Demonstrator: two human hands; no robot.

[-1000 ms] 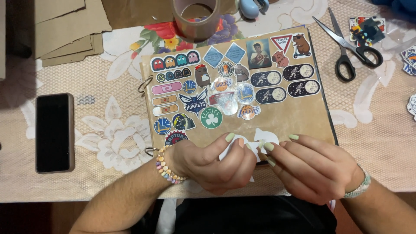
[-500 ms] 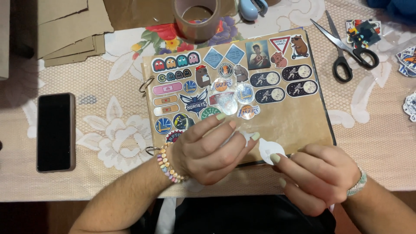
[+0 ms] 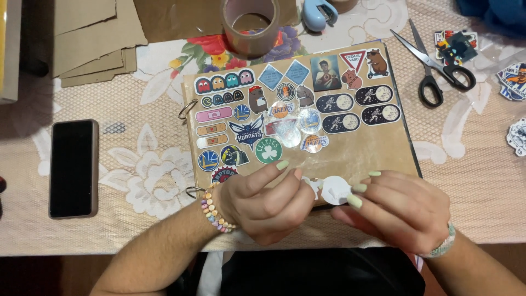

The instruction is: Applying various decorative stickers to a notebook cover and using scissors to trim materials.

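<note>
Nearest, the left hand (image 3: 266,205) and right hand (image 3: 397,211) both pinch a white sticker sheet (image 3: 334,191) at the near edge of the brown album page (image 3: 361,148); fingers hide much of the sheet, its long axis running sideways. Beyond the page stand a tape roll (image 3: 250,27) and scissors (image 3: 433,63) on the lace-covered counter (image 3: 148,175).

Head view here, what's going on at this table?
A person sits at a lace-covered table with a brown ring-bound page covered in colourful stickers. Both hands pinch a small white cut-out sticker piece over the page's lower edge: the left hand beside it, the right hand gripping it. Black-handled scissors, a brown tape roll and a black phone lie nearby.
</note>
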